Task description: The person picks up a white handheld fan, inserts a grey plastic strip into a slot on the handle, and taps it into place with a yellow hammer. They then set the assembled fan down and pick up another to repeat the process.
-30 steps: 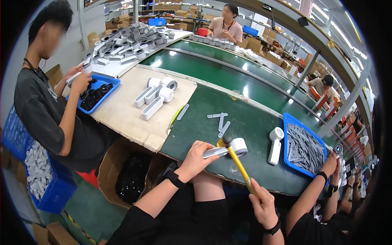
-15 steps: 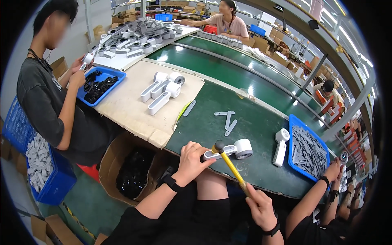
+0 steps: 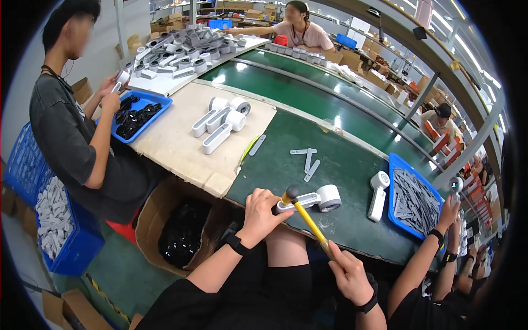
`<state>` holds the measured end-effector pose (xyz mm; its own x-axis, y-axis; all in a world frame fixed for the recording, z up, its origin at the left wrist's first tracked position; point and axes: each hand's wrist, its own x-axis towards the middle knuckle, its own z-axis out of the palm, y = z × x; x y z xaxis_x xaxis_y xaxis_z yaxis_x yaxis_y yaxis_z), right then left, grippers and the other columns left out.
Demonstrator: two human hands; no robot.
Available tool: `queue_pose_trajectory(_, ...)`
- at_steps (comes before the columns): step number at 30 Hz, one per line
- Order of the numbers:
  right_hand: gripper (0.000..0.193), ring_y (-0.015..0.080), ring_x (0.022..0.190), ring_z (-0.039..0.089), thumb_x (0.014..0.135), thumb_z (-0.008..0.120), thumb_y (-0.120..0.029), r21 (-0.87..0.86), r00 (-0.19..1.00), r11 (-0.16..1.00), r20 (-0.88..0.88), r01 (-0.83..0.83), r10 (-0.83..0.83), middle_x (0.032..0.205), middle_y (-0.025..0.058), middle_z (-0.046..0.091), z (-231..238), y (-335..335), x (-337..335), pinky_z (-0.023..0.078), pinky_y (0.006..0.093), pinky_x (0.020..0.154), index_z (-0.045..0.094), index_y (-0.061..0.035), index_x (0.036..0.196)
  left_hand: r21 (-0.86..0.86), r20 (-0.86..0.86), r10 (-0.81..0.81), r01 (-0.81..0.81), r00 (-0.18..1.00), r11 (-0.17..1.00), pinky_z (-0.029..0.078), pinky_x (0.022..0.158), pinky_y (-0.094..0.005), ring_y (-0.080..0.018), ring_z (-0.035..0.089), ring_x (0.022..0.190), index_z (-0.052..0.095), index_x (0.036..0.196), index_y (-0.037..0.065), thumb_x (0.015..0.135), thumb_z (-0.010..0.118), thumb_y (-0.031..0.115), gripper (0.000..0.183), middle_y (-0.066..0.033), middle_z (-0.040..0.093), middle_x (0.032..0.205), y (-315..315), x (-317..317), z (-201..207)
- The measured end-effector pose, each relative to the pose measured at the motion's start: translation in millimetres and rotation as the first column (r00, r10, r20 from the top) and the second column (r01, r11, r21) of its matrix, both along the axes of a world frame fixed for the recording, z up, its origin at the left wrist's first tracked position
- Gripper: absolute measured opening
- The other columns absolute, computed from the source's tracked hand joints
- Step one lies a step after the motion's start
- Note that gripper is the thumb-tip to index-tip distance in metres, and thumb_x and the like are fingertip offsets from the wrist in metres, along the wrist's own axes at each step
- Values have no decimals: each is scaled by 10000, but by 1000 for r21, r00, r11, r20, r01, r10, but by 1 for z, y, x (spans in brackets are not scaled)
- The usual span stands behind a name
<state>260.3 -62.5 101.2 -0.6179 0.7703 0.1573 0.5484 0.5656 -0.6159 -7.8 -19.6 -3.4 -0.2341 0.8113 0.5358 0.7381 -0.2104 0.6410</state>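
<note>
Near the table's front edge, my left hand (image 3: pixel 259 217) grips the handle end of a white handheld device with a round head (image 3: pixel 330 197), which lies on its side. My right hand (image 3: pixel 352 279) is wrapped around the lower handle of a yellow-handled hammer (image 3: pixel 311 222). The hammer's dark, rounded head is at the device's handle, close to my left fingers; whether it touches cannot be made out. Beyond lie several loose grey strips (image 3: pixel 311 171) on the green table top (image 3: pixel 275 165). A similar white device (image 3: pixel 378 197) lies to the right.
A blue tray (image 3: pixel 391 190) of grey strips stands at the right, beside a co-worker's arms (image 3: pixel 423 269). Three white devices (image 3: pixel 219 135) lie on cardboard at left. Another person (image 3: pixel 74 126) works behind a blue tray (image 3: pixel 165 109) of black parts. A cardboard box (image 3: pixel 151 225) stands below the table.
The hammer and both my hands have barely shifted. At the right, the co-worker's hands have risen with a round-headed device. The view has turned slightly.
</note>
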Motion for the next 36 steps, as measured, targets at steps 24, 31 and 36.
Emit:
queue_pose_trajectory(24, 517, 241, 686, 535, 851, 614, 40, 4, 994, 998, -82, 67, -67, 776, 125, 514, -6, -9, 9, 440, 311, 655, 541, -29, 1358, 9, 43, -9, 9, 999, 1000, 381, 834, -388, -245, 529, 934, 755, 898, 120, 680, 836, 305, 297, -25, 576, 809, -2, 2, 2)
queue_pose_trajectory(31, 524, 200, 695, 526, 850, 588, 62, 47, 974, 981, -135, 188, -180, 788, 108, 533, -18, -4, 24, 429, 277, 666, 529, -12, 1365, 19, 45, -9, 8, 999, 1000, 375, 833, -378, -239, 532, 932, 756, 884, 128, 681, 838, 283, 268, -15, 586, 804, -1, 4, 4)
queue_pose_trajectory(36, 516, 217, 707, 537, 855, 582, 57, 63, 974, 983, -159, 173, -161, 806, 121, 540, -16, -1, 29, 442, 304, 691, 524, -8, 1364, -8, 27, -15, 15, 1000, 1000, 376, 860, -388, -242, 539, 966, 751, 891, 128, 696, 822, 290, 263, -20, 603, 846, -3, 3, 3)
